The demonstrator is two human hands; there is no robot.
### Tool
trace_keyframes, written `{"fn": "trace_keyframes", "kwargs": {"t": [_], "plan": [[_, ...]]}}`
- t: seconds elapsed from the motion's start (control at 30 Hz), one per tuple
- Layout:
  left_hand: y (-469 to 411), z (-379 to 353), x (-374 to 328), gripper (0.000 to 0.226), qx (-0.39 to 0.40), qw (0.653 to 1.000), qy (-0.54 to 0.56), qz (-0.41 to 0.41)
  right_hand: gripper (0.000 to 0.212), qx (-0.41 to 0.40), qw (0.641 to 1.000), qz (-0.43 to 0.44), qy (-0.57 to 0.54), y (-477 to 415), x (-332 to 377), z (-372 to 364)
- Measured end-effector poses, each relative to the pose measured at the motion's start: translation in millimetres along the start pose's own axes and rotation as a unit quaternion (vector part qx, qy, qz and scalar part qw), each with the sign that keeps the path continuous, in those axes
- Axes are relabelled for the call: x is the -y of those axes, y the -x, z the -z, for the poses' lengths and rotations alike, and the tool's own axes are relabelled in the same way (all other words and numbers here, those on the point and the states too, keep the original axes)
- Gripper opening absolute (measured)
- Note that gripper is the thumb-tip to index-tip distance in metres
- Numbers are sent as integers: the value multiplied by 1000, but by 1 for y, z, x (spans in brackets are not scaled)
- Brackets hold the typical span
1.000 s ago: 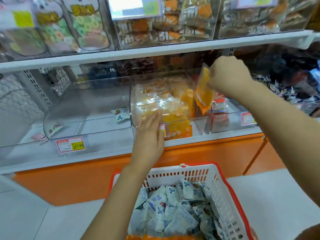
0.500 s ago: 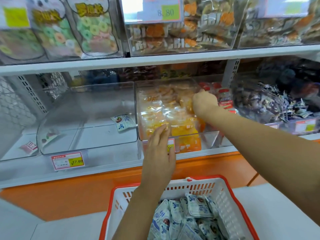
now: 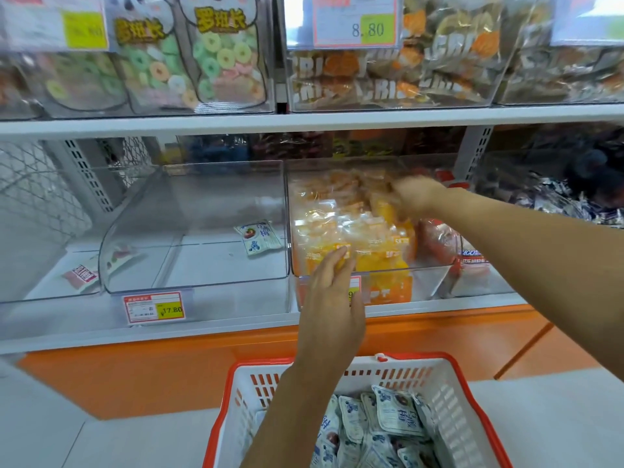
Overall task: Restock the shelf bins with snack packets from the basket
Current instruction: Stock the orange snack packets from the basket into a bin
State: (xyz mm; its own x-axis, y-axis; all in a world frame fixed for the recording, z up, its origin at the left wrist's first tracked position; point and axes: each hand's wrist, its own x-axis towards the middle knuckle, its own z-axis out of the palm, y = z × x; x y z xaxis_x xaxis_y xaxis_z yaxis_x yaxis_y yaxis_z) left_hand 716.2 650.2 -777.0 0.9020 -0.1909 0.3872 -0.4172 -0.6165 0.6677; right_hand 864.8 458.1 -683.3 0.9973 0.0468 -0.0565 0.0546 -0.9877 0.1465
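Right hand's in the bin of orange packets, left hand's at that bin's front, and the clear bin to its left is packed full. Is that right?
Not quite: in the head view the clear bin on the left is nearly empty, one white-and-blue packet in it. The right hand is in the bin of orange packets, the left hand at its front.

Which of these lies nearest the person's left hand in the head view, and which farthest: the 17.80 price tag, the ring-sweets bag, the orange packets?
1. orange packets: lower shelf, directly ahead of the left hand.
2. 17.80 price tag: lower shelf edge, off to its left.
3. ring-sweets bag: upper shelf, up and left.
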Motion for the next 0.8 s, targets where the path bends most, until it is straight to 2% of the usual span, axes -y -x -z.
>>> {"fn": "trace_keyframes", "kwargs": {"t": [0.1, 0.3, 0.37, 0.57, 0.7, 0.73, 0.8], "plan": [[1, 1, -1, 45, 9, 1000, 1, 4, 35, 35, 999, -14, -6, -6, 3, 3], [3, 0, 2, 49, 7, 1000, -18, 0, 42, 69, 998, 3, 10, -16, 6, -5], [3, 0, 2, 50, 8, 1000, -26, -2, 41, 57, 998, 17, 1, -18, 3, -9], [3, 2, 4, 50, 1, 999, -30, -20, 56, -7, 994, 107, -11, -26, -6, -20], [3, 2, 4, 52, 0, 999, -34, -34, 47, -19, 991, 132, -21, -29, -7, -25], [2, 1, 4, 52, 0, 999, -37, -33, 49, -21, 992, 121, -6, -29, -7, -25], [1, 1, 4, 51, 0, 999, -40, -32, 70, -24, 994, 93, 54, -27, -7, -26]]}}
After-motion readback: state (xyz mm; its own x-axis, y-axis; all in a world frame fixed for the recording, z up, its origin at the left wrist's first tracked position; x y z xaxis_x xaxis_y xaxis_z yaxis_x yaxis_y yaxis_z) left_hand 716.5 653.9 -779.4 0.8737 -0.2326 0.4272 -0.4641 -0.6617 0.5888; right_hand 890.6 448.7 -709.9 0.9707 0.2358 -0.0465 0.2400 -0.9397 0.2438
